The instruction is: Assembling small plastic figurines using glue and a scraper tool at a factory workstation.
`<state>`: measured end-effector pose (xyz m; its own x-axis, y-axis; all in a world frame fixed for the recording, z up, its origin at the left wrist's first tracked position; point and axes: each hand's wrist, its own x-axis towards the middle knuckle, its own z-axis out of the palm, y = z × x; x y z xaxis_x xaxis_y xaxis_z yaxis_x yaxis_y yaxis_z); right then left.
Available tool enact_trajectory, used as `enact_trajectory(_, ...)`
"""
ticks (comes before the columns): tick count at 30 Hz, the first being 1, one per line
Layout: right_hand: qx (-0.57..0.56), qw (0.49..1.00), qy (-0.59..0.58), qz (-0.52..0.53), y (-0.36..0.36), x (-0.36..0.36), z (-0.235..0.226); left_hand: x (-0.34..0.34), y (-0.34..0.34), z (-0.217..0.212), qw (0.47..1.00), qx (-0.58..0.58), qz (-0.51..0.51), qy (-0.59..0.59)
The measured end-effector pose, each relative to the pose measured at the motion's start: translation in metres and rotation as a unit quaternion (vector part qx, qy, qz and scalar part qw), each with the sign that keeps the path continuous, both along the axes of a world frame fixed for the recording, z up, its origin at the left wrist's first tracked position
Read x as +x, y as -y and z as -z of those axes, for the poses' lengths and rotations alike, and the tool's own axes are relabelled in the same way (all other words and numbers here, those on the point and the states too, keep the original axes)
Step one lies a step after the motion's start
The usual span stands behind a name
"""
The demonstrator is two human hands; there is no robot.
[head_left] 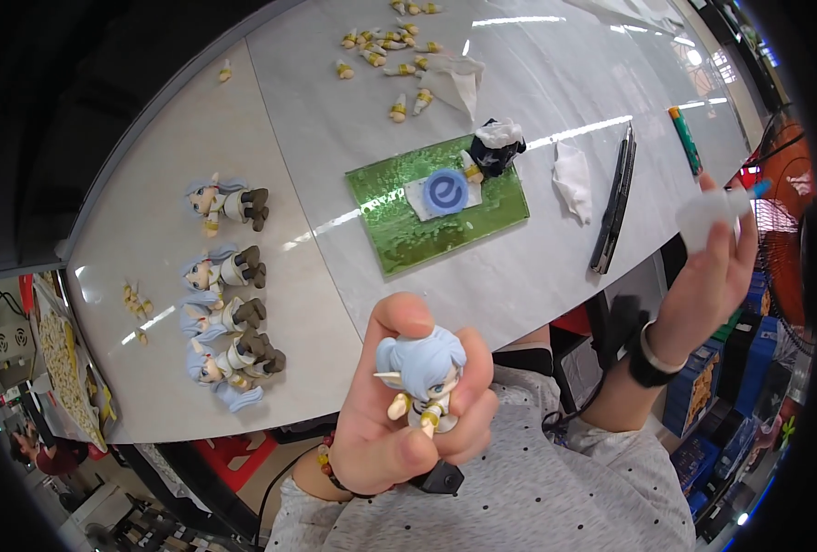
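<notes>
My left hand [399,432] is closed around a small figurine [422,377] with pale blue hair and pointed ears, held up close to my chest, its head sticking out above my fingers. My right hand [712,267] is raised off the table's right edge and grips a small translucent white bottle [707,216] with a blue tip. A black band sits on that wrist. Several finished figurines [229,276] with blue hair and brown boots lie in a column on the left part of the white table [335,166].
A green mat [399,216] in the middle carries a blue round disc [446,191] on white paper and a black-and-white piece [496,147]. Small yellow-tan figurine arms [390,46] are scattered at the far edge. A crumpled tissue [574,179], black tweezers [615,198] and a green pen [686,140] lie right.
</notes>
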<state>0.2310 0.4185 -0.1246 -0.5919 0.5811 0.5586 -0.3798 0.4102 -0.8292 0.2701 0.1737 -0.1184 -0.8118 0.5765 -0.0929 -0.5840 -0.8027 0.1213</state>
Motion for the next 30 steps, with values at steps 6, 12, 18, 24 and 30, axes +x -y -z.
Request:
enact_trajectory(6, 0.056, 0.980, 0.193, -0.003, -0.053, -0.022, 0.014, -0.001, 0.001, 0.000, 0.999, 0.026, 0.031, -0.014)
enact_trajectory(12, 0.167, 0.974, 0.080, 0.126, -0.042, -0.020, 0.023, -0.002, -0.001, 0.002, 0.999, -0.003, 0.012, -0.050)
enact_trajectory(18, 0.246, 0.921, 0.297, -0.058, 0.010, -0.017, 0.004, 0.001, 0.002, 0.003, 0.997, -0.025, 0.004, -0.068)
enact_trajectory(24, 0.253, 0.872, 0.384, -0.171, 0.006, -0.016, -0.008, 0.004, 0.000, 0.003, 0.998, -0.012, 0.014, -0.067)
enact_trajectory(30, -0.159, 0.886, 0.206, -0.383, -0.004, 0.005, -0.006, 0.005, -0.005, 0.004, 0.994, -0.067, -0.016, -0.089)
